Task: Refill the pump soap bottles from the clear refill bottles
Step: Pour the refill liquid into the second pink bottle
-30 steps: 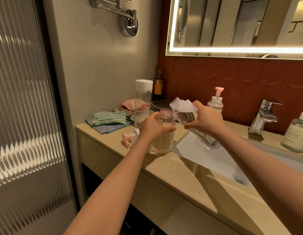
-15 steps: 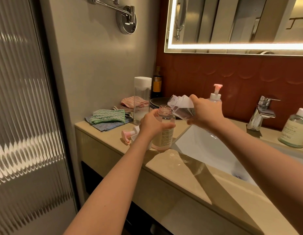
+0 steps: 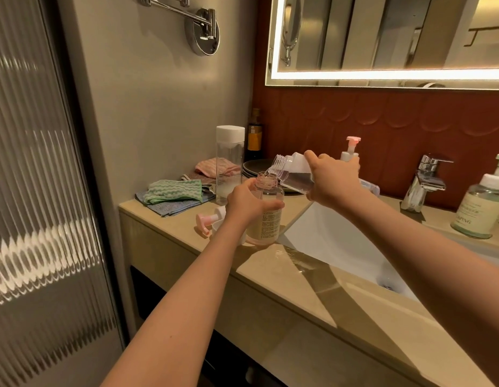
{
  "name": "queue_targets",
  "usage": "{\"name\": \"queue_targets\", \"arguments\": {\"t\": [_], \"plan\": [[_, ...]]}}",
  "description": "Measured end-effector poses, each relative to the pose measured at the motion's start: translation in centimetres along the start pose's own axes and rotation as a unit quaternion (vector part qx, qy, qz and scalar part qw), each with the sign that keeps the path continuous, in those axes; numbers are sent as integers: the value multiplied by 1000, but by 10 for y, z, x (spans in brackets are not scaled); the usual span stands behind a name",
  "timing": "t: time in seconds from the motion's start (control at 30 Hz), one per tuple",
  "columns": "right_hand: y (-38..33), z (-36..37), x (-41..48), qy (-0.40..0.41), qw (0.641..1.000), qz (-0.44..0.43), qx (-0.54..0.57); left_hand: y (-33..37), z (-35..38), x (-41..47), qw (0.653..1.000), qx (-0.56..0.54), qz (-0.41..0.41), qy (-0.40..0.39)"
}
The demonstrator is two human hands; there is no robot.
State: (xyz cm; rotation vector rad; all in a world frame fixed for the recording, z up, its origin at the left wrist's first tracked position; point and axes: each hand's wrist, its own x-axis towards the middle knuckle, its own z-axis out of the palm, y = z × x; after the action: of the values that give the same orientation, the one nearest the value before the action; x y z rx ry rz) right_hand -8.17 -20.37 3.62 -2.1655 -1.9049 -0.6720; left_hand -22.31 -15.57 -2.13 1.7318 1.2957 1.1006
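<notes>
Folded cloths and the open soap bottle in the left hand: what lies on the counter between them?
In the head view, the removed pink pump head lies there, near the left hand gripping the soap bottle.

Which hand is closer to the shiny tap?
Right. The right hand, tipping the clear bottle, is to the left of the tap. The left hand, holding the open soap bottle, is farther left, beyond the right one.
</notes>
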Motion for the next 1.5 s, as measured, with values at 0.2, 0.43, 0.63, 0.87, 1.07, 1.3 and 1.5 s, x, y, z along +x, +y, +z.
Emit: {"name": "queue_targets", "arguments": {"t": [0.2, 0.43, 0.63, 0.87, 1.07, 1.3, 1.5], "plan": [[-1, -1, -1, -1, 1000, 2, 0, 2, 0, -1, 1000, -2, 1, 0], [-3, -2, -1, -7, 1000, 5, -3, 2, -1, -3, 1000, -4, 8, 2], [-3, -2, -2, -9, 1000, 6, -4, 3, -1, -4, 1000, -8, 6, -2], [-4, -3, -2, -6, 1000, 3, -19, 2, -1, -4, 1000, -6, 10, -1], [-4, -4, -2, -2, 1000, 2, -23, 2, -1, -4, 1000, -10, 12, -1], [-5, -2, -2, 4, 1000, 2, -27, 1, 0, -2, 1000, 0, 10, -2], [-5, -2, 0, 4, 999, -1, -35, 0, 0, -1, 1000, -2, 14, 1]]}}
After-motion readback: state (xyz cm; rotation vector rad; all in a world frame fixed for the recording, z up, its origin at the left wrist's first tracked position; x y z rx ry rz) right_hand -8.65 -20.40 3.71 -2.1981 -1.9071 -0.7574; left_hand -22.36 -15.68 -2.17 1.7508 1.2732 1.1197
